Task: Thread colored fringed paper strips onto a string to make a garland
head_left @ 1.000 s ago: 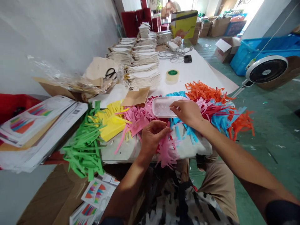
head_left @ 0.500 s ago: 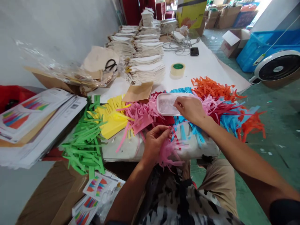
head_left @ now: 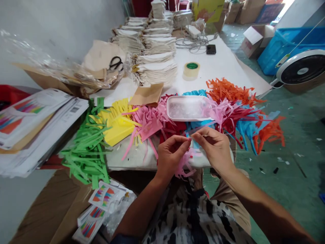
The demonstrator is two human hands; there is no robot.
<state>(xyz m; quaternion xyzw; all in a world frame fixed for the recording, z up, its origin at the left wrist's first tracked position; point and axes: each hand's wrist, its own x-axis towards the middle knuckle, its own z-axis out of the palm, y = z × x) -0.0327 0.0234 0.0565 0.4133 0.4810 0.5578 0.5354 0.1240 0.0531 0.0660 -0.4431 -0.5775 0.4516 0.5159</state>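
My left hand [head_left: 171, 157] pinches the top of a pink paper tassel [head_left: 185, 166], whose strips hang down over the table's front edge. Close against its fingertips is my right hand [head_left: 215, 147], thumb and forefinger pressed together; what they hold is too small to make out. Just beyond both hands, a white plastic tray [head_left: 174, 118] with small clear bits in it rests on the fringed paper. Around it lie blue fringe [head_left: 195, 93], orange fringe [head_left: 228, 89], pink fringe [head_left: 148, 122], yellow fringe [head_left: 118, 132] and green fringe [head_left: 86, 149].
Behind are a tape roll [head_left: 191, 70], a black box-like item [head_left: 211, 49] and stacks of white bags [head_left: 157, 73]. Scissors [head_left: 116, 63] lie on brown paper at left, near printed packets [head_left: 50, 125]. A fan [head_left: 302, 71] stands at right.
My right hand has come out of the white tray and moved down toward me, meeting my left fingertips at the tassel's top. The left hand still holds the tassel.
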